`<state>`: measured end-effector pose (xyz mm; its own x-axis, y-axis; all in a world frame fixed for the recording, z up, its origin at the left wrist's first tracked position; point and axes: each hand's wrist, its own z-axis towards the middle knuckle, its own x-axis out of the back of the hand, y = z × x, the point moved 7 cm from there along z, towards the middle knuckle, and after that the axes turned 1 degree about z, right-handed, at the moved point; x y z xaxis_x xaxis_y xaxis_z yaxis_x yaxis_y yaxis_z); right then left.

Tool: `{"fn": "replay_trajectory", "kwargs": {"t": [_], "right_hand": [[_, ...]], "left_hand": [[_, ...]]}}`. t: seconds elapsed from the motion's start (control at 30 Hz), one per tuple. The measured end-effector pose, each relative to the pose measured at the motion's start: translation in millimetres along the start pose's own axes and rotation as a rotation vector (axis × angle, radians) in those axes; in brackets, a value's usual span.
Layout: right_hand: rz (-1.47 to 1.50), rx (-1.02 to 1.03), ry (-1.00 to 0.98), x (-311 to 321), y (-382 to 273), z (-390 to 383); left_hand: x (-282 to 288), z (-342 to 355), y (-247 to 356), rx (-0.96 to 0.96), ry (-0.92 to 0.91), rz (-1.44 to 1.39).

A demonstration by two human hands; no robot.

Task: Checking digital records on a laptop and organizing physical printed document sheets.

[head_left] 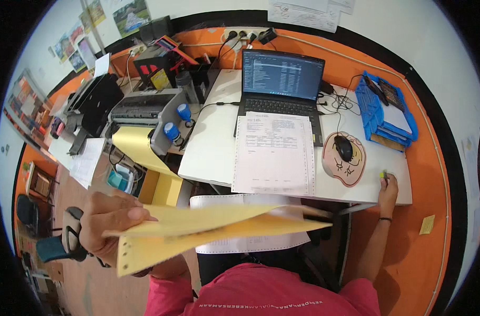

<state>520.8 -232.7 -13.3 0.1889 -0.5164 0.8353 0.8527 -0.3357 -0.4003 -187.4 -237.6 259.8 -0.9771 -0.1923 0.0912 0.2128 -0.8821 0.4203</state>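
My left hand (111, 218) is closed on yellow sheets with punched edge holes (198, 227), thumb on top. They stretch out to the right above my lap, bent and slightly fanned apart. My right hand (388, 190) rests at the desk's right front edge, its fingers closed around a small yellow-green thing (383, 174) that I cannot make out. White printed forms with punched edges (274, 158) lie on the desk, overlapping the laptop's front. Partly hidden behind the yellow sheets, more white punched paper (250, 239) lies over my lap.
An open laptop (279, 76) stands on the white desk (219, 152). To its right are a black mouse (343, 150) on a cartoon mouse pad (350, 173) and a blue tray (374, 116). A printer (140, 108) with hanging yellow paper (140, 147) and two blue-topped stamps (172, 131) are left.
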Motion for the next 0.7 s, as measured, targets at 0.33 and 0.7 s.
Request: {"fn": "replay_trajectory", "kwargs": {"t": [0.33, 0.7], "right_hand": [[0.838, 0.272, -0.06, 1.4, -249.5, -82.7], [0.887, 0.568, -0.457, 33.0, -397.2, -128.0]], "left_hand": [[-120.8, -76.5, -73.5, 0.395, -0.546, 0.286], [-125.8, -98.4, -78.5, 0.359, -0.695, 0.242]]}}
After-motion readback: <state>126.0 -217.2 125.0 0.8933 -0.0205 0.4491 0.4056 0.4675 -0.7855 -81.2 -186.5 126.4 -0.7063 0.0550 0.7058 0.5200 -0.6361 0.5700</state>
